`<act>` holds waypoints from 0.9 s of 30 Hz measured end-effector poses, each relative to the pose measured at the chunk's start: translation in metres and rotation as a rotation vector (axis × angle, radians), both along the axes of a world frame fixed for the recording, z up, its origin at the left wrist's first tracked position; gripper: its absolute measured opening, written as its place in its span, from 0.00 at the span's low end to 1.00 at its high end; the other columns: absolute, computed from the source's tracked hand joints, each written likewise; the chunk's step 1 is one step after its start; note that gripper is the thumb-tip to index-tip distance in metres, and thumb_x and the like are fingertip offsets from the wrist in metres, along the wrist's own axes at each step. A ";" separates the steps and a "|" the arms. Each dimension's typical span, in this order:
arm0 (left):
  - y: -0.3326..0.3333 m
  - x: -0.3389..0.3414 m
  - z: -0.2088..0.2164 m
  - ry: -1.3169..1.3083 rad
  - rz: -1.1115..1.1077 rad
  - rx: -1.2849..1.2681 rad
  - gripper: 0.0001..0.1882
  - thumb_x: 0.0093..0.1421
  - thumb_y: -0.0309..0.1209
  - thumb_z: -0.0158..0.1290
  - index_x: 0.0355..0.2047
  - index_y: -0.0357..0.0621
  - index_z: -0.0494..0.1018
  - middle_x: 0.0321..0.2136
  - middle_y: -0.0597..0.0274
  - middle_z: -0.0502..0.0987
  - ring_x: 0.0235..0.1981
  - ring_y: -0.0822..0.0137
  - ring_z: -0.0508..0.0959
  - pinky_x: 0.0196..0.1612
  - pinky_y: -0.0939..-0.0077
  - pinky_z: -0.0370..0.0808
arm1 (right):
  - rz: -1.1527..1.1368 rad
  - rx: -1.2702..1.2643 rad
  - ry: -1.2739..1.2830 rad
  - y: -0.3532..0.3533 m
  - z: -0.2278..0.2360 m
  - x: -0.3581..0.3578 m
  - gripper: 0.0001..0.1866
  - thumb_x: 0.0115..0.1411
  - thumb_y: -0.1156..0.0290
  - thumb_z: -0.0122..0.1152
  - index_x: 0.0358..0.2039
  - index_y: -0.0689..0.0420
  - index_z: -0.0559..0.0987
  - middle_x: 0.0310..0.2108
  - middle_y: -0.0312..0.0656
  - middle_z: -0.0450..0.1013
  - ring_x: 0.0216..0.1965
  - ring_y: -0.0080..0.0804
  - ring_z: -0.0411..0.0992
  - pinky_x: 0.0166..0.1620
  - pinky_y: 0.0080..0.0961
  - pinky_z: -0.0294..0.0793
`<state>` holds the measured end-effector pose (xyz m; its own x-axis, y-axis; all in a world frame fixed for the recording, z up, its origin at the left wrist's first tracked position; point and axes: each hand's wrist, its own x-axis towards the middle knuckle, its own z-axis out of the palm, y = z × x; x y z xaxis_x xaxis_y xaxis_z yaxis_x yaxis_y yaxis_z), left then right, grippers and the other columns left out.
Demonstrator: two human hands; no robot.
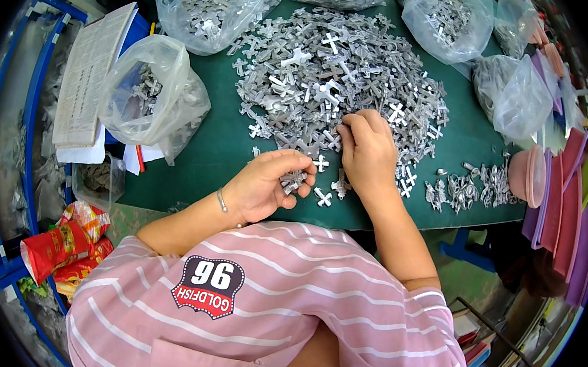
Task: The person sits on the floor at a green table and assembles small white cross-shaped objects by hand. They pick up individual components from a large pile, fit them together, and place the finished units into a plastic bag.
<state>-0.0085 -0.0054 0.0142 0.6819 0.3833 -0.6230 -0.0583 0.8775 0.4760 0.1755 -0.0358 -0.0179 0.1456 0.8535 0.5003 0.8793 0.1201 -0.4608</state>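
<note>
A wide heap of small silver metal crosses (336,70) covers the middle of the green table. My left hand (270,185) is curled, palm partly up, around several small metal crosses (293,181). At the heap's near edge, my right hand (368,151) has its fingers bent down among the pieces. Its thumb and fingertips are drawn together, and whatever is between them is hidden. A few loose crosses (322,197) lie on the table between my hands.
An open plastic bag (183,107) of metal pieces stands at the left, beside a paper sheet (93,77). More filled bags (448,24) line the far side. At right lie other silver pieces (467,192) and pink tubs (530,174). The green table's (222,134) front edge is close.
</note>
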 end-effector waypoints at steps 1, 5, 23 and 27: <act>0.000 0.001 0.002 0.003 -0.006 0.010 0.08 0.58 0.32 0.48 0.30 0.40 0.69 0.26 0.63 0.70 0.24 0.74 0.69 0.16 0.86 0.59 | 0.009 -0.003 0.034 -0.001 0.001 0.000 0.07 0.45 0.77 0.62 0.27 0.58 0.74 0.28 0.40 0.69 0.30 0.41 0.68 0.31 0.32 0.69; -0.001 0.000 0.000 0.021 -0.004 0.071 0.07 0.57 0.30 0.50 0.33 0.40 0.70 0.27 0.64 0.71 0.24 0.75 0.70 0.18 0.86 0.61 | 0.054 0.033 0.241 -0.006 0.005 0.002 0.04 0.47 0.80 0.60 0.25 0.60 0.75 0.26 0.41 0.70 0.27 0.36 0.69 0.30 0.26 0.69; -0.002 0.003 -0.003 -0.039 0.043 0.156 0.08 0.56 0.29 0.53 0.34 0.38 0.72 0.25 0.63 0.74 0.23 0.76 0.72 0.20 0.87 0.68 | 0.372 -0.171 1.444 -0.043 -0.001 -0.001 0.05 0.56 0.79 0.55 0.34 0.65 0.74 0.30 0.38 0.71 0.29 0.21 0.70 0.33 0.15 0.71; -0.002 0.004 -0.002 -0.011 0.057 0.143 0.08 0.59 0.30 0.50 0.34 0.37 0.71 0.25 0.63 0.74 0.23 0.75 0.73 0.19 0.86 0.67 | 0.281 -0.144 1.208 -0.045 0.010 -0.007 0.06 0.53 0.81 0.56 0.33 0.63 0.75 0.29 0.40 0.72 0.29 0.26 0.71 0.33 0.19 0.72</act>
<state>-0.0047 -0.0079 0.0123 0.6629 0.5055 -0.5523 -0.1116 0.7962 0.5947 0.1686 -0.0804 -0.0078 0.2503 0.9654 0.0736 -0.1626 0.1168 -0.9797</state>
